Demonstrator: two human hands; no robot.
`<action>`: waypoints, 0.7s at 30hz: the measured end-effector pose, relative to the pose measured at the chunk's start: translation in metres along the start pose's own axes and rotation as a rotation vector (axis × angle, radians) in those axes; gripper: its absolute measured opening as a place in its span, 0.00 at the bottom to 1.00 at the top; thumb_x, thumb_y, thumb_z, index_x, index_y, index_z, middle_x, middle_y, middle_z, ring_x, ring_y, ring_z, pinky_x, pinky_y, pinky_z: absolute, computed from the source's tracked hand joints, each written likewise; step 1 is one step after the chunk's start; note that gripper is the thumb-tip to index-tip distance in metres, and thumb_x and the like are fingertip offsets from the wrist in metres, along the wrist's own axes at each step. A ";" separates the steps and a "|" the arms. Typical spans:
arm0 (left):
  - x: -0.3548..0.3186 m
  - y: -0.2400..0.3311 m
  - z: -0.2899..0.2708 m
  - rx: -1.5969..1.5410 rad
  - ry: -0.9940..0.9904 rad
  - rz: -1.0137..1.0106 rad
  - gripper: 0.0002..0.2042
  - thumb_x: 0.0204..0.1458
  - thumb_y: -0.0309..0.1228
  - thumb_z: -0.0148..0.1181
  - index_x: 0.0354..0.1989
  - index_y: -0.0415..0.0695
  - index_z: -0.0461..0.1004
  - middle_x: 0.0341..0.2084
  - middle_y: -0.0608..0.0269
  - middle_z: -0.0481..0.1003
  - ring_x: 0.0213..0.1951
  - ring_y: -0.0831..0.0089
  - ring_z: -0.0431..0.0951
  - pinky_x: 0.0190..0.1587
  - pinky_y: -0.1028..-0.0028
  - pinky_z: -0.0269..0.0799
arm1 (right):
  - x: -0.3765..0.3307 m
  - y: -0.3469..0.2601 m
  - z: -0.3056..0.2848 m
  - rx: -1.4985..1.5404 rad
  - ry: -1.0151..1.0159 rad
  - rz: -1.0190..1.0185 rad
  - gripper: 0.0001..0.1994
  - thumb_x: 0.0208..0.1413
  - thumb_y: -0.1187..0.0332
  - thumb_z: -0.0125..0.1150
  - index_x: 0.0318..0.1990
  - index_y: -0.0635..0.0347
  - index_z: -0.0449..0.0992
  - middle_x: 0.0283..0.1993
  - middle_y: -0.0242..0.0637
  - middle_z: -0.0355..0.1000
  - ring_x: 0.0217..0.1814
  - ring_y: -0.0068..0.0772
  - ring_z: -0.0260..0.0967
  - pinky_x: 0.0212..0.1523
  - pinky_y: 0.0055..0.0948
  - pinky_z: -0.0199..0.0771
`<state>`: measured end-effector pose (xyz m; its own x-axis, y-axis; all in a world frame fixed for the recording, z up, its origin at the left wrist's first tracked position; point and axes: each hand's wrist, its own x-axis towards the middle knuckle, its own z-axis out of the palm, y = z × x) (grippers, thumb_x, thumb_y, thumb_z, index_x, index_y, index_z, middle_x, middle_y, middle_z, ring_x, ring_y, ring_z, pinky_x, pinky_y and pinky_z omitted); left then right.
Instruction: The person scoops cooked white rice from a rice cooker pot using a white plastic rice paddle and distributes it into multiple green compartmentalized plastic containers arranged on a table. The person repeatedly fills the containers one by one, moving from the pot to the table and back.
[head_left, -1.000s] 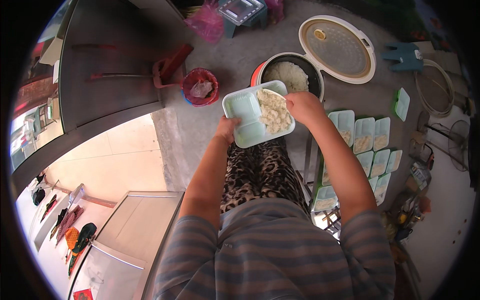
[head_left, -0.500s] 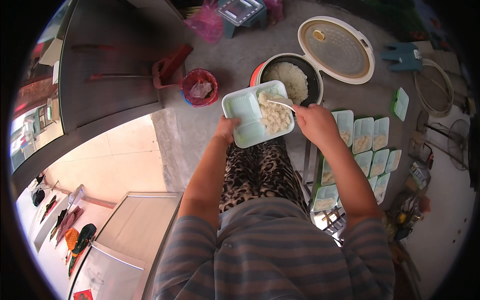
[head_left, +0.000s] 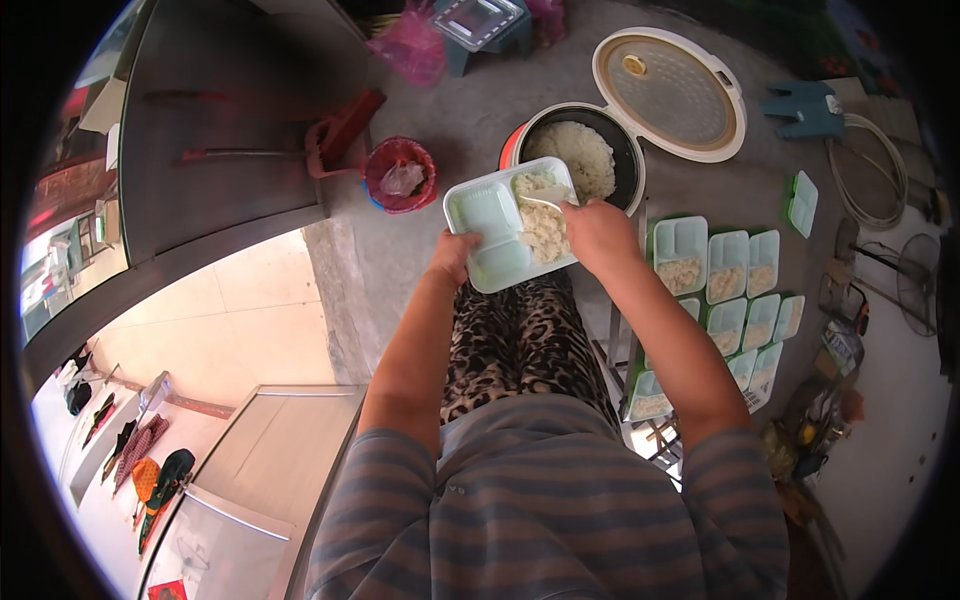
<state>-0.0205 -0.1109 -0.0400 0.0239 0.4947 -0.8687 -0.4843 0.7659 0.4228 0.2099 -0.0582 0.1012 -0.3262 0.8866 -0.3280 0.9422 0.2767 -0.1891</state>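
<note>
In my left hand point(head_left: 456, 256) is a pale green divided food tray point(head_left: 484, 212), gripped by its left edge. Its long right compartment holds white rice point(head_left: 543, 232); the two left compartments hold nothing. My right hand point(head_left: 600, 237) is closed around the handle of a white rice paddle point(head_left: 545, 197), whose blade rests on the rice in the tray. Just beyond, a rice cooker point(head_left: 637, 185) stands with its lid point(head_left: 670, 95) swung back. More cooked rice point(head_left: 578, 155) lies inside its dark pot, partly hidden by the tray.
Several divided trays with rice point(head_left: 728, 265) are lined up on the right, and a stack of green trays point(head_left: 802, 203) lies farther right. A red bin point(head_left: 400, 175) stands at left. Blue-grey stools point(head_left: 805, 112) stand farther back, one bearing a clear lid point(head_left: 480, 22). A coiled hose point(head_left: 870, 170) is at right.
My right hand has moved left and slightly down with the paddle, deeper over the rice. The tray has barely shifted, and the rice trays at right show more fully.
</note>
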 end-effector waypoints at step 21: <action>0.001 0.005 -0.007 0.043 -0.039 -0.010 0.21 0.47 0.15 0.53 0.53 0.34 0.66 0.46 0.49 0.73 0.45 0.53 0.77 0.48 0.53 0.76 | -0.015 0.037 0.009 0.638 0.175 0.182 0.11 0.55 0.66 0.55 0.43 0.55 0.79 0.28 0.49 0.73 0.30 0.50 0.72 0.31 0.41 0.70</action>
<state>-0.0292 -0.1091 -0.0406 0.0633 0.5018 -0.8627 -0.4463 0.7874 0.4253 0.2485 -0.0649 0.0904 -0.0992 0.9601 -0.2616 0.7333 -0.1071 -0.6714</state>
